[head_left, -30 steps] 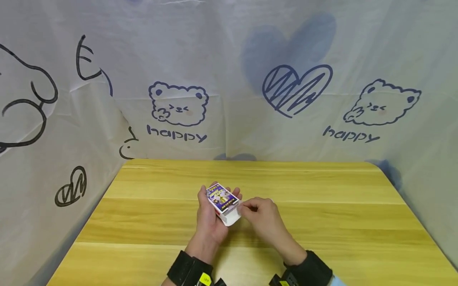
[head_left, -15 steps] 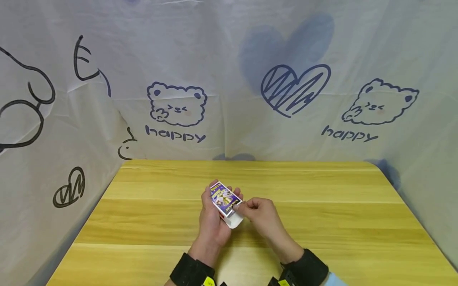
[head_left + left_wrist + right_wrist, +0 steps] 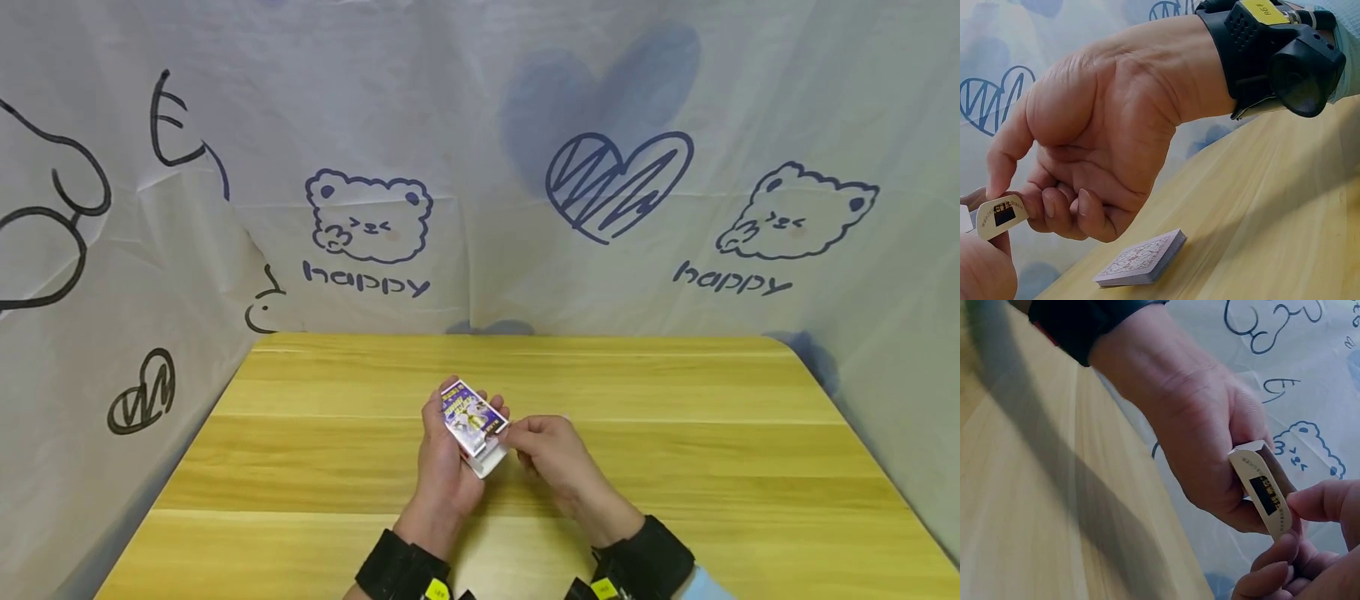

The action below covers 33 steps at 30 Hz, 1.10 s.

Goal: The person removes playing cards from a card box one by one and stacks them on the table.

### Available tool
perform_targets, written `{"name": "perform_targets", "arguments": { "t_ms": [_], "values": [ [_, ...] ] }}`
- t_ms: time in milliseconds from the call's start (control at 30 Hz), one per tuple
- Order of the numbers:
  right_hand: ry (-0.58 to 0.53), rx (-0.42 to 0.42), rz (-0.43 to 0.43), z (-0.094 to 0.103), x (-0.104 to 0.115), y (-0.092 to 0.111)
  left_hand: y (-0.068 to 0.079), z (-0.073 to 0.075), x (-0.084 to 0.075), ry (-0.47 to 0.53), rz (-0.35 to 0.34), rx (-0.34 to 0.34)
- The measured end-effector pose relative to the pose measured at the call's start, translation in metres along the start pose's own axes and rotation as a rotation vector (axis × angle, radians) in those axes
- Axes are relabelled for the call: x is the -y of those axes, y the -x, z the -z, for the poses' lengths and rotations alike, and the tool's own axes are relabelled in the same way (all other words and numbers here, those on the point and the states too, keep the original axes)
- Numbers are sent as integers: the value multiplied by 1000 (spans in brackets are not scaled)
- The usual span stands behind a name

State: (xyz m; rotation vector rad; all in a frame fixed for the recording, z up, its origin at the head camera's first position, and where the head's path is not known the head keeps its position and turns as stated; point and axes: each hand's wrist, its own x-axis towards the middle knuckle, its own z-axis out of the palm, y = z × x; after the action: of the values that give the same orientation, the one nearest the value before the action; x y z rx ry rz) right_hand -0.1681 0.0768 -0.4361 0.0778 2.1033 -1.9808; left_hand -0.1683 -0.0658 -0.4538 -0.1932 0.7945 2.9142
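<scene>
One card box [image 3: 467,415] on my cam: L hand [image 3: 442,471] grips it, R hand [image 3: 557,458] pinches its end; card stack [image 3: 1141,259] lies flat on counter [image 3: 300,467].

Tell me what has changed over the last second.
The left hand and the purple box it holds have shifted slightly rightward. The right hand pinches the box's near end; when that grip began is unclear. Unchanged: the left hand's hold, the white flap sticking out.

Card box [image 3: 468,419] sat in left hand [image 3: 446,475], right hand [image 3: 558,458] at its near right end — both over table [image 3: 697,433]. Card deck [image 3: 1141,259] lay on table (left wrist view only) — cloth [image 3: 495,242] hung behind table and to either side.
</scene>
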Motion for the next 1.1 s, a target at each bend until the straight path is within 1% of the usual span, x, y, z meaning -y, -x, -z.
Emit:
{"name": "perform_targets", "arguments": {
  "t_ms": [100,233,333,400,500,633,700,800,867,967,1033,1100],
  "values": [
    [21,-14,1,-1,0,1,-1,0,1,2,-3,-5],
    [37,-66,12,-4,-4,0,-1,-1,2,3,-16,-10],
    [22,-77,8,-4,-4,0,0,-2,3,-5,-23,-12],
    [7,-57,5,-3,-4,1,0,-1,3,-9,-25,-19],
    [-3,7,-2,1,-2,0,0,0,2,-24,-27,-25],
    [68,70,-2,5,3,1,-2,3,0,-34,-15,-21],
    [103,73,8,7,3,0,-2,4,0,-31,2,-14],
    [132,55,40,8,2,0,-2,5,0,-28,35,1],
    [152,63,65,9,6,4,-2,6,0,-30,63,7],
    [197,120,98,15,4,5,-2,7,-3,-39,80,-8],
    [208,174,103,19,5,5,-4,7,-4,-51,78,-26],
    [209,207,99,23,0,2,-4,7,-5,-67,80,-31]
  ]
}}
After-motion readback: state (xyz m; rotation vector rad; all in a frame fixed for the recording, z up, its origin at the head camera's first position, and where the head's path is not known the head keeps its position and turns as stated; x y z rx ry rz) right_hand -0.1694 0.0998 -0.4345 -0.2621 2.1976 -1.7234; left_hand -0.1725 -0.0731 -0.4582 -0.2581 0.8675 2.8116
